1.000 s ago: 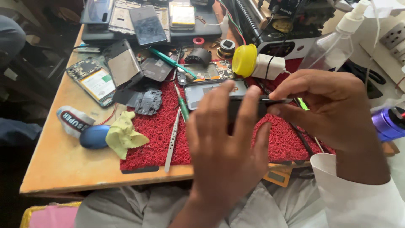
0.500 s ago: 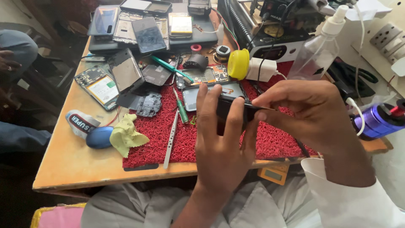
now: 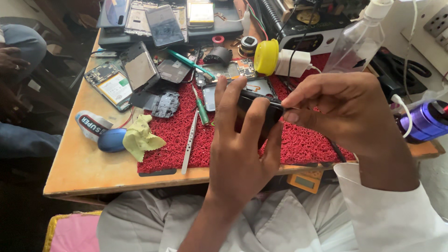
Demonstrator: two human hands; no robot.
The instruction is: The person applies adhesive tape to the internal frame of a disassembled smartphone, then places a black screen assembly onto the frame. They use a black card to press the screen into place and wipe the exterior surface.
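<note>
Above the red looped-fibre mat [image 3: 298, 144], the left hand [image 3: 240, 154] curls closed around a small dark phone body [image 3: 259, 109]; the right hand [image 3: 345, 109], at three o'clock, pinches its edge; loosened grip could drop it onto loose parts.

Wooden table [image 3: 84, 168], evenly lit; red mat [image 3: 308, 144] on it; dark floor left of table.

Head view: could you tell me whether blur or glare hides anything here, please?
Head view: evenly lit, no harsh glare; the left hand and right hand are sharp and cover most of the dark phone; the red mat is clear.
</note>
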